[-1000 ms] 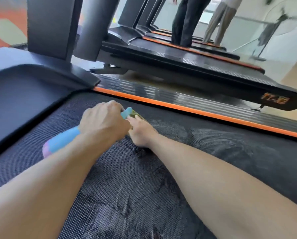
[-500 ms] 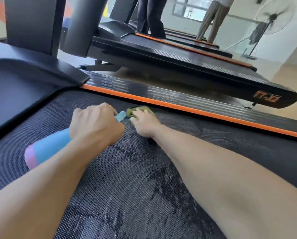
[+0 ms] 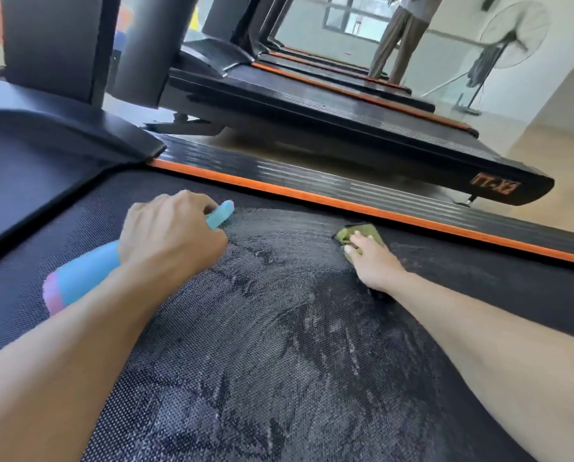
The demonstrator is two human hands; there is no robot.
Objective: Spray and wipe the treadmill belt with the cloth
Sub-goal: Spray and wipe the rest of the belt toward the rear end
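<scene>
The black textured treadmill belt [image 3: 279,361] fills the lower view, with wet streaks across its middle. My left hand [image 3: 169,235] grips a blue spray bottle [image 3: 82,278] with a pink base, its nozzle pointing toward the belt's far side. My right hand [image 3: 370,258] presses a small green cloth [image 3: 362,233] flat on the belt, close to the orange side stripe [image 3: 379,208]. Straight fingers lie on top of the cloth and cover part of it.
A ribbed black side rail [image 3: 312,178] runs beyond the orange stripe. The motor cover [image 3: 45,145] and uprights rise at the left. More treadmills [image 3: 345,121] stand in a row behind. A person's legs [image 3: 395,38] and a standing fan [image 3: 509,35] are at the far right.
My right hand has slid the cloth to the right along the belt, away from my left hand. The bottle stays in my left hand, roughly in place.
</scene>
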